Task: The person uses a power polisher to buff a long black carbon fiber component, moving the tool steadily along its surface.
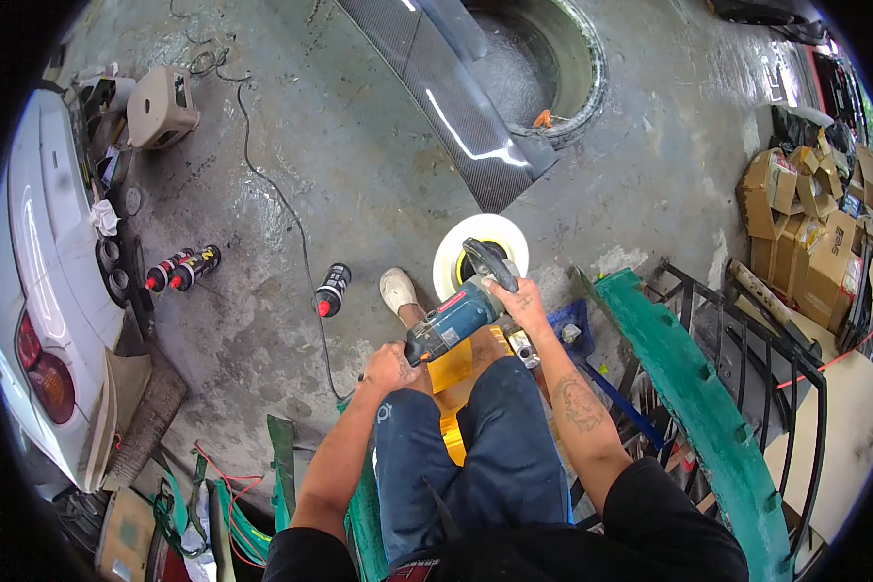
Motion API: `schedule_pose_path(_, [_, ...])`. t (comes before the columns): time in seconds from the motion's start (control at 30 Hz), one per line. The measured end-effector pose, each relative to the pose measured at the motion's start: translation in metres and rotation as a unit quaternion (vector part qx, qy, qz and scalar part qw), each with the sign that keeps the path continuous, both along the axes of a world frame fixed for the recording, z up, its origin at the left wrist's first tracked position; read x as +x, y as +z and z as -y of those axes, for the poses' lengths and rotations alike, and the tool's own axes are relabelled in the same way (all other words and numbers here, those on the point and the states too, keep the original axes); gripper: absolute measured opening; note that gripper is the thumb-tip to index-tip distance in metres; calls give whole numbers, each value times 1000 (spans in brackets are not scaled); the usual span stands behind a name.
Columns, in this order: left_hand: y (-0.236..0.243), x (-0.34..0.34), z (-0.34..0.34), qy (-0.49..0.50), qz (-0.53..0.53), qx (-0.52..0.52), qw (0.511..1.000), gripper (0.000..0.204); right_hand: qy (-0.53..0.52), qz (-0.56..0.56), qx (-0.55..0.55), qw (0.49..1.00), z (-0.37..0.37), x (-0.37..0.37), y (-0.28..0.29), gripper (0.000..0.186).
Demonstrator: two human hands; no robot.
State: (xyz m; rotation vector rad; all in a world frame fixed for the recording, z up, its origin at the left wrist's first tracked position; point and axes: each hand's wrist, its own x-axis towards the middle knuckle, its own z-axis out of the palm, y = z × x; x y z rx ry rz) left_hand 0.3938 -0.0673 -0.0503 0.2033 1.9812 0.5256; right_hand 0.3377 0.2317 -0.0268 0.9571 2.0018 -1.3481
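Both my hands are on a blue polisher (448, 323) held above my knees. My left hand (390, 369) is wrapped round its rear end, near the cord. At the front, my right hand (522, 304) grips by the black loop handle (490, 260). Beyond that handle shows a wide white round pad (511, 233) with a yellow ring; I cannot tell whether it touches anything beneath. A glossy carbon-fibre panel (451, 121) reaches down from the top, its lower end just past the pad. Left of my shoe stands a black bottle with a red cap (332, 289).
A black cord (279, 194) crosses the floor on the left. Two more bottles (184, 270) lie by a white car (53, 252), with a beige stool (162, 109) farther off. On the right are a green curved panel (694, 398), a black metal rack (815, 427) and cardboard boxes (805, 257).
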Motion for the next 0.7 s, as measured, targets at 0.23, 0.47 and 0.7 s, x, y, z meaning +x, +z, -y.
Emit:
schedule_pose_path(0.23, [-20, 13, -31, -24, -17, 29, 999, 52, 1, 13, 27, 1000, -40, 7, -14, 41])
schedule_pose_path(0.47, [-28, 11, -62, -15, 33, 11, 999, 55, -6, -4, 33, 999, -66, 6, -20, 44])
schedule_pose_path(0.7, [-23, -1, -83, 9, 14, 37, 999, 50, 25, 4, 37, 999, -91, -1, -30, 53])
